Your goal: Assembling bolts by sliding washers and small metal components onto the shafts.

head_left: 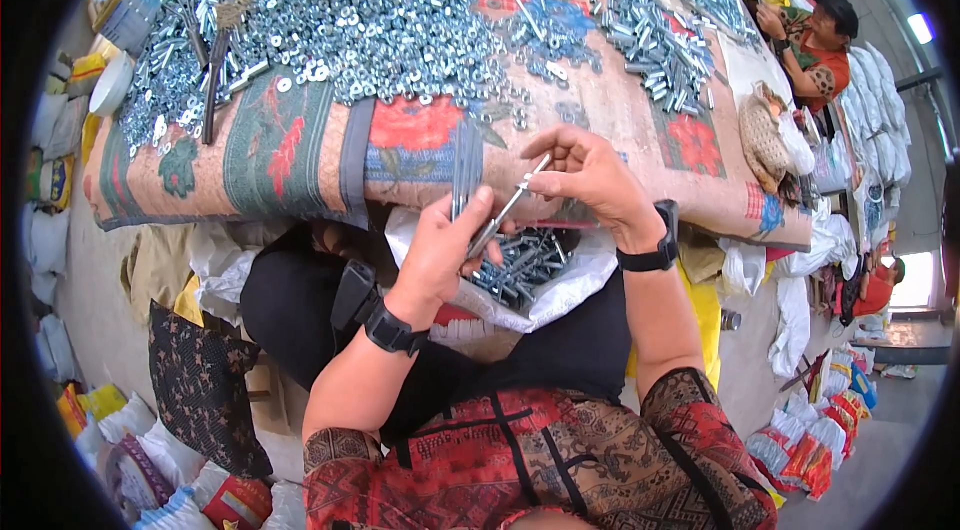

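Observation:
My left hand (435, 248) is closed round several long, thin metal rods (466, 165) that stand up from its fingers. A slanting metal rod (508, 205) runs from the same hand up to my right hand (590, 178). With thumb and fingertips, my right hand pinches its upper end, where a small pale fitting shows; whether this is a nut or a sleeve I cannot tell. Below both hands, an open white sack (572, 298) sits between my legs, holding many metal bolts (520, 265).
On the table's patterned cloth (425, 168) lie a large heap of nuts and washers (390, 25) and a pile of metal sleeves (660, 45). Dark tools (213, 80) stick out at left, near a white bowl (112, 85). A co-worker (820, 50) sits at far right.

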The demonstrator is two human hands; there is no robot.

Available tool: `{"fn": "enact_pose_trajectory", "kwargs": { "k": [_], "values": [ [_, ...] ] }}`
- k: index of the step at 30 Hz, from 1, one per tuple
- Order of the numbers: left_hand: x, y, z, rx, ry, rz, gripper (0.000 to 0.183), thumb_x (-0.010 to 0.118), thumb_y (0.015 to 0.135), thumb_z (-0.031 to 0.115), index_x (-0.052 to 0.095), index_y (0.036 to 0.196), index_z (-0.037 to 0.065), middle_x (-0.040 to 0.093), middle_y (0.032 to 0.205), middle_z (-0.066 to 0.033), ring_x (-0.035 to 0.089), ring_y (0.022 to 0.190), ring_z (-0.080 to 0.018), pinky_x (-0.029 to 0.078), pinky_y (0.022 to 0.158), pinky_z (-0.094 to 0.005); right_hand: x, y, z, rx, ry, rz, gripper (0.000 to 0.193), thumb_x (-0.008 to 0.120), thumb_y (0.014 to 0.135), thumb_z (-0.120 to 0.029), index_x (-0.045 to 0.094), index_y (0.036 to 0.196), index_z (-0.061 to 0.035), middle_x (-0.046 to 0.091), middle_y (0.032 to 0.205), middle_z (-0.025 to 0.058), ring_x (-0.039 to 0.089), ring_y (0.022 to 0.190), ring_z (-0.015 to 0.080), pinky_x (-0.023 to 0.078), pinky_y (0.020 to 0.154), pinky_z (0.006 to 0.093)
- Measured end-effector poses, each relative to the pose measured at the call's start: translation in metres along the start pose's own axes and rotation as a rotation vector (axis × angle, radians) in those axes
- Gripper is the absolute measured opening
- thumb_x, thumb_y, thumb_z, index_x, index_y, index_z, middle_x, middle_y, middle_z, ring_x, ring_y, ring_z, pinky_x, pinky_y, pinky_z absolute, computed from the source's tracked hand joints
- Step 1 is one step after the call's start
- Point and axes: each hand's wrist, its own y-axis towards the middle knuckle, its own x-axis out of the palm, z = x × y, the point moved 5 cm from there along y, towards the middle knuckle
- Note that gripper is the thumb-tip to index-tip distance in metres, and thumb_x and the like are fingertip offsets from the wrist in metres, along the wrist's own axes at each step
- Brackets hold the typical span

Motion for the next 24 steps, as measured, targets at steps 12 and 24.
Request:
{"fn": "enact_pose_trajectory", "kwargs": {
  "k": [12,24],
  "values": [
    [0.005,-0.005,-0.006,-0.149,-0.029,-0.180,0.019,0.064,0.090,0.026,0.062,0.095,0.007,0.066,0.080,-0.0048,0.056,0.056,-0.0048,0.032,0.041,-0.0163,-0.014,0.001,0.000,-0.031,0.119,0.083,0.021,0.067,0.089,-0.024,0.065,0.089,-0.0029,0.058,0.070,-0.0018,0.047,0.057,0.0036,0.037,0.052,0.0181],
    [-0.001,0.000,-0.001,-0.036,-0.021,-0.093,0.023,0.066,0.089,0.024,0.060,0.095,0.003,0.054,0.057,-0.0009,0.043,0.040,-0.0057,0.030,0.038,-0.0189,-0.015,-0.002,-0.006,-0.031,-0.035,0.002,0.021,0.067,0.087,-0.017,0.067,0.099,-0.0001,0.061,0.078,-0.0008,0.054,0.068,0.0044,0.044,0.062,0.0195]
  ]
}}
